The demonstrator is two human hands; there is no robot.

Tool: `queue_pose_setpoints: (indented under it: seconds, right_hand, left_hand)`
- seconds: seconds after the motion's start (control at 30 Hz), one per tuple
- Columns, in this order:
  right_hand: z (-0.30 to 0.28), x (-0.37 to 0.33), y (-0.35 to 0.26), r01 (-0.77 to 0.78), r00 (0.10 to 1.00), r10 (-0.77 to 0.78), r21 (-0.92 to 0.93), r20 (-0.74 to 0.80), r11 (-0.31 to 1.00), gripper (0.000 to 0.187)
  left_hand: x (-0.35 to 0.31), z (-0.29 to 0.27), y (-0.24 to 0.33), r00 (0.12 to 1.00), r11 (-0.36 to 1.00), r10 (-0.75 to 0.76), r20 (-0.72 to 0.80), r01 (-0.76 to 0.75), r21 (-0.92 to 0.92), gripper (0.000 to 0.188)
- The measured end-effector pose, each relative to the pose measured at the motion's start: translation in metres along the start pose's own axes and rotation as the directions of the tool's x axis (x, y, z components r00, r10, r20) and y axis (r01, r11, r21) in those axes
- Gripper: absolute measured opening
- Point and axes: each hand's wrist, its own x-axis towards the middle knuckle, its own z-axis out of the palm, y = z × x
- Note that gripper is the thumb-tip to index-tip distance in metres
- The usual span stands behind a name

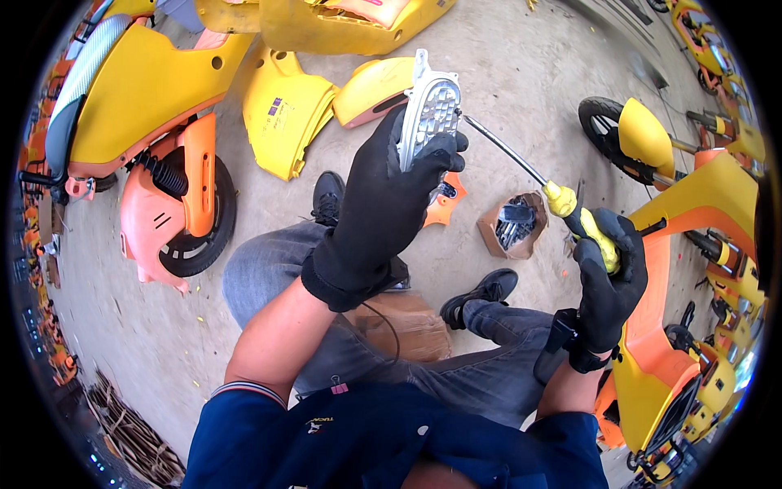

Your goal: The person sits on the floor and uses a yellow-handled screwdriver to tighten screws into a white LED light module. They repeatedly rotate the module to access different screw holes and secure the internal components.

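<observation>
In a black glove, my left hand grips an oval lamp unit with a silvery faceted reflector and a pale rim, held up in front of me. A mounting tab sticks up from its top end. My right hand, also gloved in black, is wrapped round the yellow-and-black handle of a screwdriver. The metal shaft points up and left, its tip close to the lamp's right edge by a small dark spot. Whether the tip touches the lamp I cannot tell.
A small open carton of metal parts stands on the floor beyond my feet. Yellow body panels lie farther off. A yellow-orange scooter stands at left, another scooter close at right. A brown cardboard box sits between my legs.
</observation>
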Motion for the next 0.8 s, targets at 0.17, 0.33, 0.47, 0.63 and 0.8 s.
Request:
queue_pose_setpoints:
  seconds: [0.17,0.33,0.47,0.63,0.8]
  right_hand:
    - [-0.0004,0.0000,-0.0001,0.001,1.000,-0.001,0.005,0.005,1.000,0.031]
    - [-0.0004,0.0006,-0.0001,0.010,1.000,-0.010,-0.002,0.014,1.000,0.031]
    - [0.0003,0.0008,-0.0004,0.012,1.000,-0.012,0.002,0.018,1.000,0.031]
    - [0.0019,0.0018,-0.0009,0.023,0.999,-0.024,0.007,0.024,1.000,0.030]
    - [0.0026,0.0023,-0.0009,0.021,0.999,-0.022,0.017,0.028,1.000,0.027]
  left_hand:
    - [0.0004,-0.0016,-0.0063,1.000,0.997,0.018,-0.002,-0.018,-0.072,0.034]
    - [0.0001,-0.0007,-0.0042,1.000,1.000,0.020,0.007,-0.020,-0.008,0.038]
    - [0.0001,-0.0011,-0.0046,1.000,1.000,0.028,0.009,-0.028,0.006,0.037]
    - [0.0006,-0.0020,-0.0056,0.998,0.998,0.054,0.013,-0.054,0.028,0.036]
    - [0.0018,-0.0010,-0.0072,0.998,0.998,0.061,-0.006,-0.061,0.015,0.035]
